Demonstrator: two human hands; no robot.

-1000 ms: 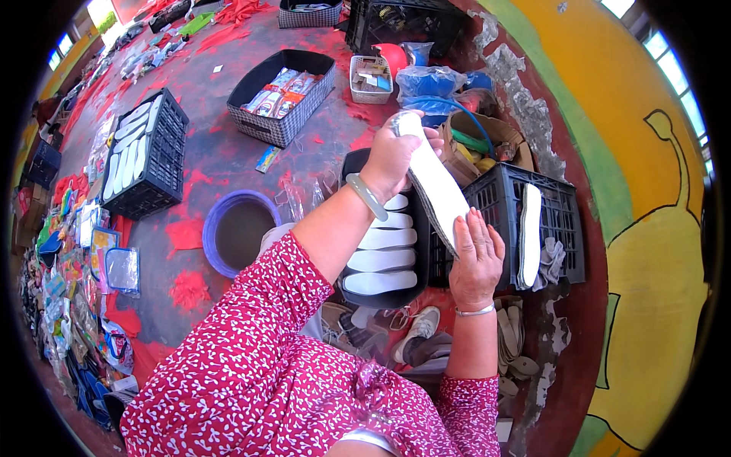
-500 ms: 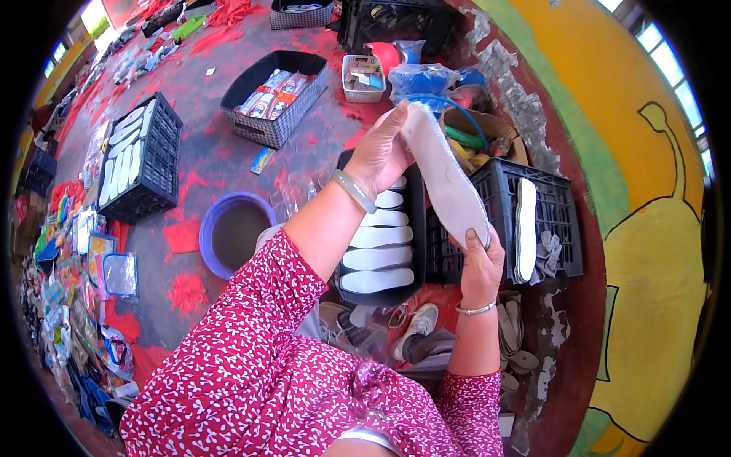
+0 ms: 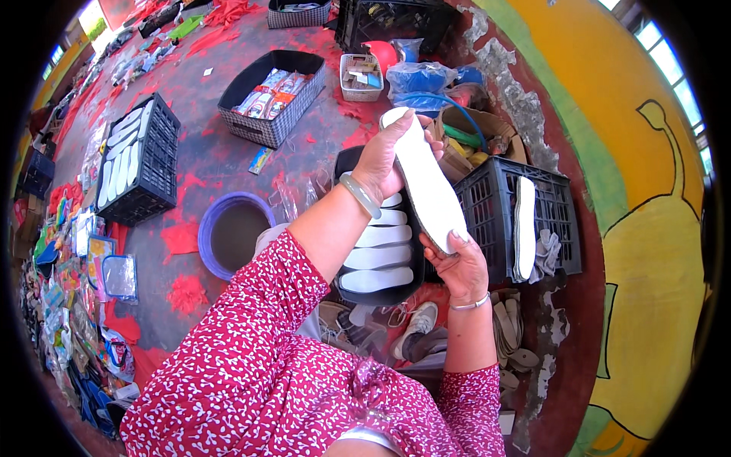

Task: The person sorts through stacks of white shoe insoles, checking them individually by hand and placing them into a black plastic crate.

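Note:
A white insole [image 3: 429,183] is held up in front of me by its two ends. Its bright white face is turned up, and a darker edge runs along its rim. My left hand [image 3: 387,156] is closed on the far end, thumb on top. At the near end my right hand [image 3: 463,268] pinches it, the thumb pressed on the white face. Below, a black bin [image 3: 381,298] holds a row of white insoles [image 3: 378,257]; my left hand and the held insole hide its far part.
A black crate [image 3: 544,190] stands at right, with white insoles [image 3: 525,228] and a grey glove [image 3: 547,251] on its side. To the left are a purple bucket [image 3: 204,242] of dark water, another insole crate [image 3: 152,186] and a checked basket [image 3: 293,114] of packets. A painted wall [image 3: 647,305] borders the right.
The insole has been turned over from its greyish face to its bright white one. My right hand has shifted left and down, and its grip at the near end has changed.

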